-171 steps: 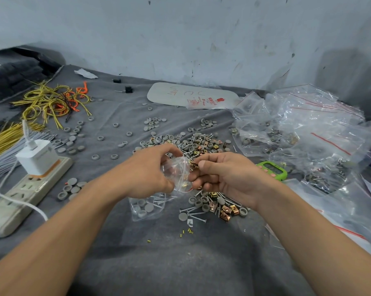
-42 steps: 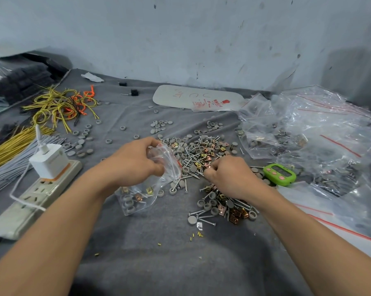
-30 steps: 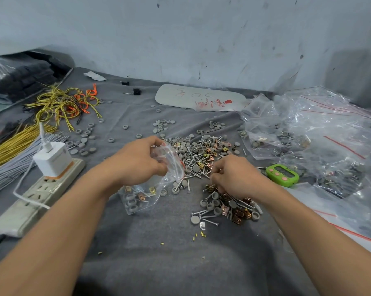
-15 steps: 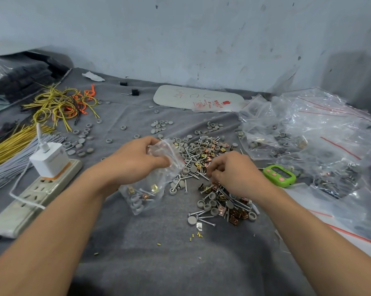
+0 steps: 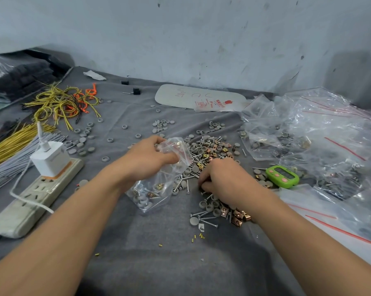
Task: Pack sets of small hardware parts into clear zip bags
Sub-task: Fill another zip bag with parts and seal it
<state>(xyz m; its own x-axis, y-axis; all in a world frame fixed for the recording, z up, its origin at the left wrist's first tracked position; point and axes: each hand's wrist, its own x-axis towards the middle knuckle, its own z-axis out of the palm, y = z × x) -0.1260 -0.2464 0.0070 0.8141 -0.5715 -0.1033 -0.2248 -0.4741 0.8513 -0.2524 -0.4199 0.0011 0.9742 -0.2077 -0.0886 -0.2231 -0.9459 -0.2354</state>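
My left hand (image 5: 147,159) grips the top of a clear zip bag (image 5: 153,189) that hangs to the grey cloth. Grey caps, screws and metal clips lie in its bottom. Just right of the bag spreads a pile of loose hardware (image 5: 210,150): screws, grey round caps, brass and copper clips. My right hand (image 5: 225,180) is down on that pile, knuckles up, fingers curled into the parts. What the fingertips hold is hidden under the hand.
A white power strip (image 5: 33,195) with a charger plugged in lies at the left, beside yellow wire bundles (image 5: 58,103). A green timer (image 5: 282,176) sits right of my hand. Filled clear bags (image 5: 312,142) heap at the right. Small brass bits (image 5: 198,236) dot the near cloth.
My right hand left the bag mouth, dropped onto the hardware pile and has been picking there. The left hand kept hold of the bag, which shifted slightly right.
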